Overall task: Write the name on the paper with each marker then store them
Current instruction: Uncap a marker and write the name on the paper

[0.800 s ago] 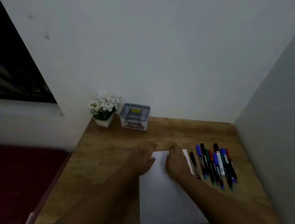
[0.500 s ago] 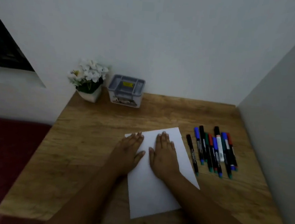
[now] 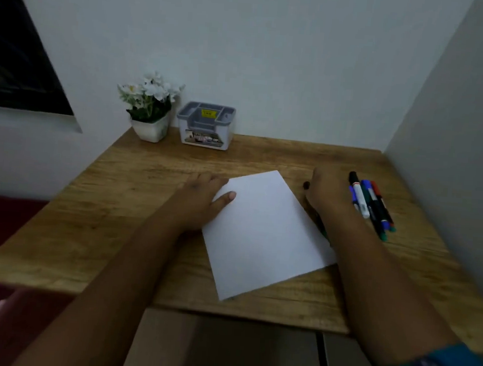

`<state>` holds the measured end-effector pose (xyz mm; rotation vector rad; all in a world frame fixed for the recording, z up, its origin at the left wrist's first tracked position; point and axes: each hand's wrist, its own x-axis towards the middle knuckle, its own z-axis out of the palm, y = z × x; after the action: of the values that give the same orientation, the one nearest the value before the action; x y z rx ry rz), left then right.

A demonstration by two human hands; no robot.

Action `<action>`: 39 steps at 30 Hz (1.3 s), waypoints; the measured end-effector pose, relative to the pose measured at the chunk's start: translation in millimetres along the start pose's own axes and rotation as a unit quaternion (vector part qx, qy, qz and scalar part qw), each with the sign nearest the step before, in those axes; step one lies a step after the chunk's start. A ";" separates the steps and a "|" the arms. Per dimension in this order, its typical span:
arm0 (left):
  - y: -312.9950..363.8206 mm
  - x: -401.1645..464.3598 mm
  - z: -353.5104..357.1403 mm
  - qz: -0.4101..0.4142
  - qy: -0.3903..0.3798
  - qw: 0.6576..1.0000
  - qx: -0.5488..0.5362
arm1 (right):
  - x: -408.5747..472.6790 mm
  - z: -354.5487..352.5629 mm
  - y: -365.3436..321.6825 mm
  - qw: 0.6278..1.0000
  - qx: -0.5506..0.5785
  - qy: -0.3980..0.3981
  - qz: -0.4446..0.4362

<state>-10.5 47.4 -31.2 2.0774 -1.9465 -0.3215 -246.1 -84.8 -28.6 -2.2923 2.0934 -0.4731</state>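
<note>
Markers (image 3: 373, 204) are lying right of the paper (image 3: 262, 230), partly hidden by the right hand (image 3: 324, 193), its grip unclear, while the left hand (image 3: 201, 197) is pressing flat.

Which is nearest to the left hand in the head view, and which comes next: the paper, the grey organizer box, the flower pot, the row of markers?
From the left hand:
1. Paper: touching, thumb resting on its left edge.
2. Grey organizer box: behind the hand, at the wall.
3. Flower pot: back left corner; too close to call against the box.
4. Row of markers: far right, beyond the right hand.
</note>
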 end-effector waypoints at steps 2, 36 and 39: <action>11.8 -16.6 0.1 0.009 0.019 0.998 -0.064 | -9.8 1.1 -3.6 1.000 0.001 -0.024 -0.014; -46.2 20.5 -4.1 -0.033 0.144 0.976 -0.163 | -66.7 1.7 -75.9 0.742 0.649 -0.168 -0.001; -47.2 33.8 -0.9 -0.033 0.106 0.978 -0.175 | -55.6 13.0 -74.2 0.738 0.645 -0.196 0.025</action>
<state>36.3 16.5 -45.8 1.8658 -1.5719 -0.4049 -174.7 -25.0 -38.2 -1.2751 0.9556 -0.9211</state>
